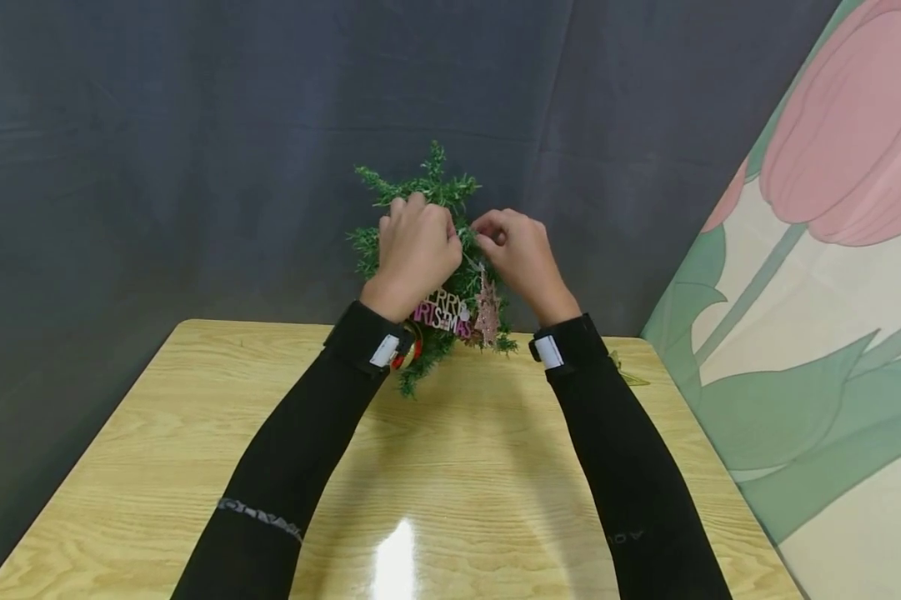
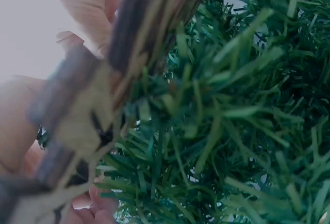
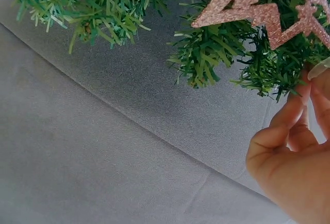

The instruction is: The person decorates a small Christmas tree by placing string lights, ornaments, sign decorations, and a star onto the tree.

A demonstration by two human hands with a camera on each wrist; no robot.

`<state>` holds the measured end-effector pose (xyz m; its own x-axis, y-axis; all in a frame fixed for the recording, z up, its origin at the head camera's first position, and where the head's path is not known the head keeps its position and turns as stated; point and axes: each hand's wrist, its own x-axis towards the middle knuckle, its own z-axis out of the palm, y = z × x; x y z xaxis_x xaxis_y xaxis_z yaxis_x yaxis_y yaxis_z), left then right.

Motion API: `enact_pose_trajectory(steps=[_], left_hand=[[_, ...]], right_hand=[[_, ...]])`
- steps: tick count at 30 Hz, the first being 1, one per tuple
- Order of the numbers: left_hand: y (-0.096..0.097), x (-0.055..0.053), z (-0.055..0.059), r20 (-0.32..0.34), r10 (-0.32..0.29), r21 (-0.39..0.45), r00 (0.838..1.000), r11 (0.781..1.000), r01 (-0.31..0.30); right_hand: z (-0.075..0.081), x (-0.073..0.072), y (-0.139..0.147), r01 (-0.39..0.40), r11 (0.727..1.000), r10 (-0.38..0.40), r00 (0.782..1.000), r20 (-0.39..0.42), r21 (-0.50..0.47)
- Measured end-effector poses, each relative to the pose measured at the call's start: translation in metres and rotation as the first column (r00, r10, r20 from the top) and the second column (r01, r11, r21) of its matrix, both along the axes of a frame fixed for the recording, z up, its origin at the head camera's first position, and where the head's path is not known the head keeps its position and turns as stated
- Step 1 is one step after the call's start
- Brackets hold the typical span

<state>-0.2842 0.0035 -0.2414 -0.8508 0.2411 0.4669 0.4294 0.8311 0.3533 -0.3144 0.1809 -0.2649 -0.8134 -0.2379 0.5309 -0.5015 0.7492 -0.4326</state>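
A small green Christmas tree [image 1: 435,183] stands at the table's back edge. My left hand [image 1: 418,250] has curled fingers and grips among the upper branches; its fingertips are largely hidden in the head view. To its right, my right hand [image 1: 521,254] pinches the tip of a branch [image 3: 281,74] between thumb and fingers, with a translucent ribbon [image 3: 320,70] beside them. Below the hands hang a Merry Christmas sign [image 1: 444,312] and a pink glitter tree ornament [image 1: 488,312]. In the left wrist view, the blurred edge of the sign [image 2: 85,115] partly covers fingers.
A red and gold ornament [image 1: 408,346] shows beside the left wrist, low on the tree. Partly behind the right wrist, a gold ornament [image 1: 630,373] lies on the wooden table [image 1: 450,467]. Behind the table hangs a dark curtain [image 1: 232,167]; a tulip-patterned cloth [image 1: 795,350] is at right.
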Motion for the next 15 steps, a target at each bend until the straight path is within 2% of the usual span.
enact_pose_trajectory(steps=[8, 15], left_hand=[[0.002, -0.002, -0.002, -0.020, -0.007, 0.017, 1.000, 1.000, 0.007], [0.001, 0.003, -0.002, -0.033, -0.026, 0.004, 0.999, 1.000, 0.026]], right_hand=[[-0.006, 0.000, -0.002, 0.001, 1.000, -0.001, 1.000, 0.016, -0.013], [-0.009, 0.009, 0.001, 0.005, 1.000, -0.005, 1.000, -0.011, -0.002]])
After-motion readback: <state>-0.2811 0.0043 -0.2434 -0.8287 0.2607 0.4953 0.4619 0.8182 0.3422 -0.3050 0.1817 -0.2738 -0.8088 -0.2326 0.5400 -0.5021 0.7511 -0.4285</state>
